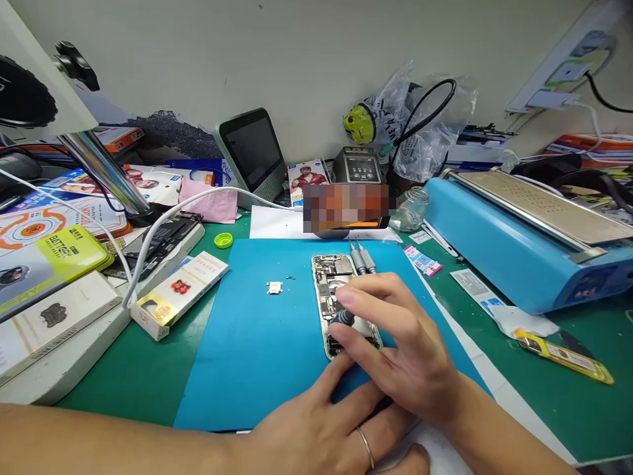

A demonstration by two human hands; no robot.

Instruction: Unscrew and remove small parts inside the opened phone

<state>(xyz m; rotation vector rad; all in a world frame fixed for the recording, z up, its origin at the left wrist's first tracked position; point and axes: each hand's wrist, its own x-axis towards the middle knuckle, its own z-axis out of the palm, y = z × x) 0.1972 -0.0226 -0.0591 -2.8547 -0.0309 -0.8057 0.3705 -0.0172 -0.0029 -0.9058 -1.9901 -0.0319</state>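
Note:
An opened smartphone [324, 290] lies on the blue mat [237, 369], its inner boards and metal covers exposed. My right hand [410, 349] is over the phone, thumb and fingers closed around the dark ribbed handle of a screwdriver [345, 318]; its tip is hidden. Below it, my left hand [336, 422], with a ring on one finger, rests on the mat with fingers stretched and apart. One fingertip appears to touch the phone's lower edge. Left of the phone lie a small metal plate [274, 287] and tiny dark parts [291, 278].
Two more screwdrivers [363, 258] lie beyond the phone. A blue machine [499, 244] stands at right, near a yellow cutter knife [564, 356]. Boxes [180, 293], a white cable [163, 211] and a microscope post [106, 171] occupy the left. A screen device [252, 155] stands behind.

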